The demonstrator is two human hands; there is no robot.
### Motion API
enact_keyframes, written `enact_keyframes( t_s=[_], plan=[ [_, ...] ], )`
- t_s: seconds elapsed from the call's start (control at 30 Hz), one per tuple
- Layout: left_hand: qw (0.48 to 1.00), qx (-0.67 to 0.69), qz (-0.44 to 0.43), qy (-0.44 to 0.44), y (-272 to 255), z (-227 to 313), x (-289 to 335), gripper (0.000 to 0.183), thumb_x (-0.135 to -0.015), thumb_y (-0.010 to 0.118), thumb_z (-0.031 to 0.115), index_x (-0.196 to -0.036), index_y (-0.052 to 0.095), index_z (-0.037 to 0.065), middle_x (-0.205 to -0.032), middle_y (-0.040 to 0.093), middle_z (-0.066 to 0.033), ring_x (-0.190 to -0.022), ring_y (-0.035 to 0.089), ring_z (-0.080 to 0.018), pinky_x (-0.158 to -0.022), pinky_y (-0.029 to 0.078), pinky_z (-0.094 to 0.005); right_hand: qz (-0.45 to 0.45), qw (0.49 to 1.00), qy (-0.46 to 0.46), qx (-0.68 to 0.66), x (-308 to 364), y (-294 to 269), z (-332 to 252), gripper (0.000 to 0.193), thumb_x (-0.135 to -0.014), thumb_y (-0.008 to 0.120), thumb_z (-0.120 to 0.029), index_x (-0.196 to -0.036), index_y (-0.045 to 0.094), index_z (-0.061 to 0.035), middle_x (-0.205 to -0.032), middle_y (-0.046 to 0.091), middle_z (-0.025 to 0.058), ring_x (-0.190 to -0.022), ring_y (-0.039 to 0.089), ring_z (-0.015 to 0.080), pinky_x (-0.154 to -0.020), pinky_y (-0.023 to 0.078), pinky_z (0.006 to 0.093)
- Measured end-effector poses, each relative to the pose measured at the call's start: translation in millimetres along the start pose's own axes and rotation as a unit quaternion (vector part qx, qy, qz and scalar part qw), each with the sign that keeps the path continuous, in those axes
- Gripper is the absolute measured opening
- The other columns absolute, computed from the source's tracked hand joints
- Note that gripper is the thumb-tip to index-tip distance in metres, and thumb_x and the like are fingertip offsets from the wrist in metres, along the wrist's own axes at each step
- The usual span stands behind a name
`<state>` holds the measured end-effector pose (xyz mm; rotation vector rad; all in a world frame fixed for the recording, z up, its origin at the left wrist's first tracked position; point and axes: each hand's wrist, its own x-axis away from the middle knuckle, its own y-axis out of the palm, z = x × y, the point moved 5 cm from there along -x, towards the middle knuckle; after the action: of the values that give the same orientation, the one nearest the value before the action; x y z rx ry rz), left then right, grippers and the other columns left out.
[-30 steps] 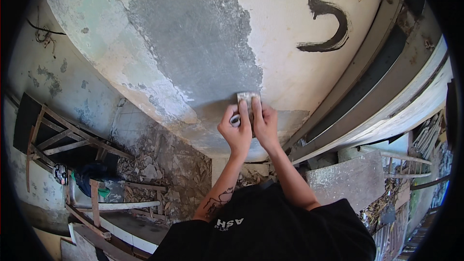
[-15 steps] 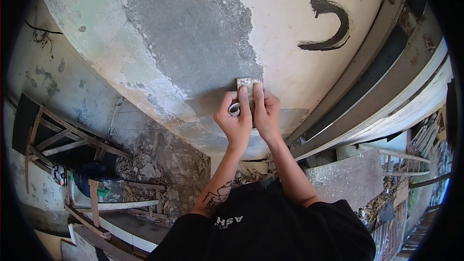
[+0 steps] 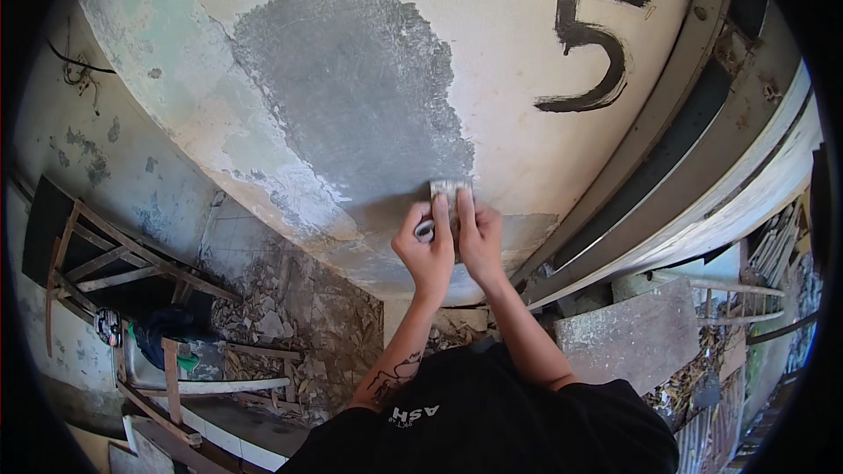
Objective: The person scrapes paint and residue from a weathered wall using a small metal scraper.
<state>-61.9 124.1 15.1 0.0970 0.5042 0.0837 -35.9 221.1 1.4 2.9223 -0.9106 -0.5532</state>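
Both hands grip a narrow flat scraper, its face speckled with pale, dried residue. Its edge rests on the wall at the lower right of a rough-edged grey patch. My left hand is closed round the tool's left side, with a pale round hollow end showing within its curled fingers. My right hand is closed on the other side. Fingers of both hands lie along the scraper's face, and the rest of the tool is hidden behind them.
A large black painted numeral marks the wall at upper right. Beside it runs a door frame. A broken wooden frame leans at left, above debris. A speckled board lies at right.
Both hands have drawn the scraper a little down the wall, staying closed on it. The whole view has tilted slightly upward, so the wall sits lower in the picture.
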Motion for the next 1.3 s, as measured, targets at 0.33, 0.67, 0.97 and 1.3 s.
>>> enact_keyframes(
  t_s=[0.33,0.67,0.97,1.3],
  plan=[
    [0.999,0.037,-0.003,-0.029,3,8,-2,0.025,-0.086,0.062,0.015,-0.069,0.054,-0.001,-0.058,0.049,0.003,-0.056,0.041,-0.0019,-0.046,0.034,-0.0192,-0.001,1.0,0.011,-0.005,-3,-2,-10,0.042,-0.095,0.046,-0.025,-0.062,0.046,0.0002,-0.052,0.041,-0.0038,-0.053,0.034,0.0037,-0.044,0.03,0.0239],
    [0.999,0.031,-0.005,-0.01,4,27,-13,0.025,-0.087,0.061,0.016,-0.069,0.055,0.0,-0.056,0.048,0.0028,-0.053,0.04,-0.0015,-0.045,0.032,-0.0189,-0.007,1.0,-0.005,-0.004,-13,2,-28,0.042,-0.095,0.046,-0.025,-0.062,0.048,0.0004,-0.053,0.041,-0.0039,-0.054,0.034,0.0037,-0.045,0.03,0.0242],
    [0.998,0.07,-0.002,-0.003,9,43,-22,0.027,-0.087,0.061,0.017,-0.067,0.052,0.0,-0.055,0.044,0.0043,-0.053,0.037,-0.0015,-0.044,0.03,-0.0195,-0.011,1.0,-0.021,-0.019,-21,3,-44,0.042,-0.095,0.046,-0.026,-0.063,0.052,-0.0001,-0.052,0.044,-0.0037,-0.053,0.036,0.003,-0.045,0.031,0.0239],
    [0.997,0.082,-0.008,-0.01,9,52,-27,0.026,-0.087,0.061,0.015,-0.068,0.053,0.0,-0.059,0.046,0.0051,-0.055,0.038,-0.0007,-0.045,0.03,-0.019,-0.013,0.999,-0.001,-0.049,-23,6,-56,0.041,-0.095,0.048,-0.026,-0.064,0.053,0.0016,-0.055,0.045,-0.0048,-0.055,0.035,0.0029,-0.045,0.03,0.0235]
  ],
)
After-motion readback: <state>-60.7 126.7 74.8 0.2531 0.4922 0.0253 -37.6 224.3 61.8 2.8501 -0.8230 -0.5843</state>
